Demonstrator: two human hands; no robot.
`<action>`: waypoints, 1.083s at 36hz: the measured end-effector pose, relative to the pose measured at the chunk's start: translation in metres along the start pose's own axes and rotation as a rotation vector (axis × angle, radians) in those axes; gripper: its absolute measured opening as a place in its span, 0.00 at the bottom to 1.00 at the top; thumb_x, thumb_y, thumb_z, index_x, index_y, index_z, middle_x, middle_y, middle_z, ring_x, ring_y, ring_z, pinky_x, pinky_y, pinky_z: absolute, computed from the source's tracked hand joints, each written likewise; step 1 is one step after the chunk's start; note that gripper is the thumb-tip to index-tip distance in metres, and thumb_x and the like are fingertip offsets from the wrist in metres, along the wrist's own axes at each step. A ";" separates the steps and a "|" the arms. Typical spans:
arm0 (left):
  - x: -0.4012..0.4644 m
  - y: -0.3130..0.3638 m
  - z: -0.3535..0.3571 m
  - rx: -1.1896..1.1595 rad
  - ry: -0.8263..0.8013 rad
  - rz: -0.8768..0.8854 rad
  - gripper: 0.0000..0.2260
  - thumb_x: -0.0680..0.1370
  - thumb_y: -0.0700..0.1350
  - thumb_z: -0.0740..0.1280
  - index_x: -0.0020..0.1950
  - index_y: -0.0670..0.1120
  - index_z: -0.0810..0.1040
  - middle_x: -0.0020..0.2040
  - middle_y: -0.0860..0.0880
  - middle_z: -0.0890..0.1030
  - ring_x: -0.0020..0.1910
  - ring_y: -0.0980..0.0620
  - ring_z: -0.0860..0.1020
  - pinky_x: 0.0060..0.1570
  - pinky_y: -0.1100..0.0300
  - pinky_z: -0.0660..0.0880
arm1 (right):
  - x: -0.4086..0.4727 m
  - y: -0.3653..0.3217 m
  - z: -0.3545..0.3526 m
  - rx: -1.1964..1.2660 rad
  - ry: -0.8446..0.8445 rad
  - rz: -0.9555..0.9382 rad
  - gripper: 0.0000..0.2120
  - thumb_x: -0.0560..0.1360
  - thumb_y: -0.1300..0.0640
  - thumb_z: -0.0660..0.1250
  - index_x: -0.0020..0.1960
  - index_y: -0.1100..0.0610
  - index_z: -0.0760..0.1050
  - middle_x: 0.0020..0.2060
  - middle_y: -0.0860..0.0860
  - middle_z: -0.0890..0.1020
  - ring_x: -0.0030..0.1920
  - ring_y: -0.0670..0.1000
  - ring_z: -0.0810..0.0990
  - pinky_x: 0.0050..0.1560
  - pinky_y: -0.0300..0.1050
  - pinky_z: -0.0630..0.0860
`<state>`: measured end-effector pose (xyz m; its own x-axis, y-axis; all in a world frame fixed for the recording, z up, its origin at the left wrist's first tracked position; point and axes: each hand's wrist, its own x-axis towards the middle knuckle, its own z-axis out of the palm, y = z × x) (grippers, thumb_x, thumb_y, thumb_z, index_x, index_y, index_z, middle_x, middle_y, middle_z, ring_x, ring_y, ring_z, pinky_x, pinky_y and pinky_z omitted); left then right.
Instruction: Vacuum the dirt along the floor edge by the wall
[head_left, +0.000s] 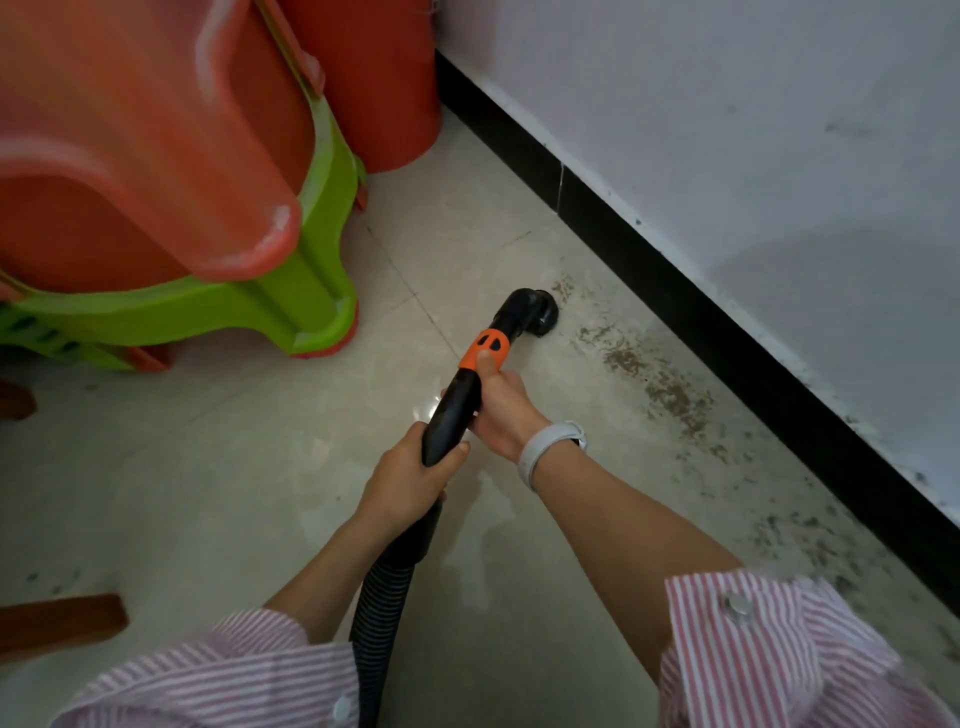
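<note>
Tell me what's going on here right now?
A person holds a vacuum wand with both hands: left hand low near the ribbed hose, right hand higher by the orange collar. The round nozzle sits on the floor at one end of the dirt along the black baseboard.

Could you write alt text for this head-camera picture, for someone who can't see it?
Both hands, left hand and right hand, grip a black vacuum wand, its nozzle on the tiled floor beside dirt along the black baseboard.
</note>
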<state>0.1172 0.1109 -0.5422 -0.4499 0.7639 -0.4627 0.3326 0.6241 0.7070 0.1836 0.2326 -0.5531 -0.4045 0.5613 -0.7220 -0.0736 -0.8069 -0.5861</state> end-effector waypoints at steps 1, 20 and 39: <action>0.000 -0.001 0.000 -0.006 -0.003 0.002 0.10 0.75 0.54 0.68 0.47 0.50 0.71 0.34 0.47 0.81 0.30 0.50 0.81 0.41 0.47 0.80 | -0.002 0.001 0.000 -0.002 -0.004 0.001 0.16 0.82 0.49 0.56 0.58 0.63 0.67 0.53 0.60 0.76 0.61 0.62 0.76 0.60 0.57 0.75; 0.005 -0.012 0.002 -0.021 0.009 0.011 0.11 0.74 0.56 0.68 0.45 0.51 0.70 0.35 0.47 0.81 0.32 0.48 0.81 0.40 0.44 0.79 | 0.002 -0.003 0.008 0.094 -0.003 0.065 0.21 0.81 0.47 0.56 0.66 0.62 0.66 0.43 0.56 0.77 0.41 0.54 0.79 0.50 0.53 0.75; 0.027 -0.003 0.004 -0.255 -0.058 -0.005 0.13 0.78 0.48 0.66 0.53 0.38 0.73 0.34 0.43 0.79 0.31 0.50 0.79 0.34 0.59 0.77 | 0.016 -0.011 0.016 -0.160 -0.015 0.021 0.13 0.81 0.52 0.58 0.62 0.58 0.65 0.46 0.55 0.75 0.50 0.57 0.77 0.57 0.57 0.75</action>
<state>0.1071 0.1303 -0.5590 -0.4005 0.7738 -0.4908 0.1079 0.5717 0.8133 0.1633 0.2481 -0.5524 -0.4183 0.5406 -0.7299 0.0804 -0.7784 -0.6226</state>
